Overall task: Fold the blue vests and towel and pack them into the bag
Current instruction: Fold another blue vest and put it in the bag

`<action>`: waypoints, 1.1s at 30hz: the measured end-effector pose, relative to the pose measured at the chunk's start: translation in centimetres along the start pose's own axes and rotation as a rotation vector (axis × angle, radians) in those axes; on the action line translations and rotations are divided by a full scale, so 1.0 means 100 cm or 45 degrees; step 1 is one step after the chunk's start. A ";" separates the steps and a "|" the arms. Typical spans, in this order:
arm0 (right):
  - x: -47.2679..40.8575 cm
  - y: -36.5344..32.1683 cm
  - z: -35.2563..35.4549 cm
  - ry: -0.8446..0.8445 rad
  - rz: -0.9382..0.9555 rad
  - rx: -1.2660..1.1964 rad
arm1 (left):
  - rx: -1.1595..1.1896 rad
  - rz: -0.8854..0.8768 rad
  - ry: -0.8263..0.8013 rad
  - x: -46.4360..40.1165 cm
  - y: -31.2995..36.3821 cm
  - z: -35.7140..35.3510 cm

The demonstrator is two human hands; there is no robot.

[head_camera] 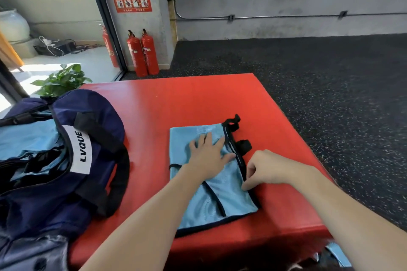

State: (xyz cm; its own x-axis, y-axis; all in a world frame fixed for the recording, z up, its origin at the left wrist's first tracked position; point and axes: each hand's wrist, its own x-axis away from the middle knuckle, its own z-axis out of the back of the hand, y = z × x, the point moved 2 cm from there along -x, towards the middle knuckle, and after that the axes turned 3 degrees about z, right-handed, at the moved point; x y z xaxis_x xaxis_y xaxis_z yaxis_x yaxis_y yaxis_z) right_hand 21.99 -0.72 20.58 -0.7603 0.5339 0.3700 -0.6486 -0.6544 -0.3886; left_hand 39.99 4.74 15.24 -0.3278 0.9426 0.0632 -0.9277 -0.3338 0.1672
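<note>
A light blue vest (233,202) with black trim lies folded flat on the red mat (176,103). My left hand (208,156) presses flat on its upper half, fingers spread. My right hand (264,170) pinches the vest's black-trimmed right edge with curled fingers. A navy bag (88,121) marked LVQUE lies open at the left, with light blue fabric (26,138) showing inside it.
Black straps (233,121) of the vest stick out at its far right corner. More light blue cloth (337,253) lies below the mat's near right corner. A potted plant (63,79) and two red fire extinguishers (143,53) stand beyond the mat. Dark speckled floor lies to the right.
</note>
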 end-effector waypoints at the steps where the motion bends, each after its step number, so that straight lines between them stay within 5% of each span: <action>1: 0.005 0.000 -0.002 -0.010 0.003 -0.013 | -0.011 -0.031 0.012 0.003 0.006 0.000; 17: 0.061 -0.007 -0.040 0.385 0.289 0.003 | 0.213 -0.267 0.143 0.121 -0.059 0.022; 33: 0.102 -0.015 -0.099 0.327 0.333 -0.053 | 0.313 -0.267 -0.023 0.222 -0.078 0.000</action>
State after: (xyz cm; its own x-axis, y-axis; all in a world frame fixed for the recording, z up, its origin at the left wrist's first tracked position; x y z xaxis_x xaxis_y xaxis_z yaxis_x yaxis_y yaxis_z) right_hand 14.85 10.98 16.55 -0.8809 0.4723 0.0316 -0.4283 -0.7668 -0.4781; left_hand 39.99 28.24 15.30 -0.1291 0.9914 0.0194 -0.9029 -0.1256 0.4111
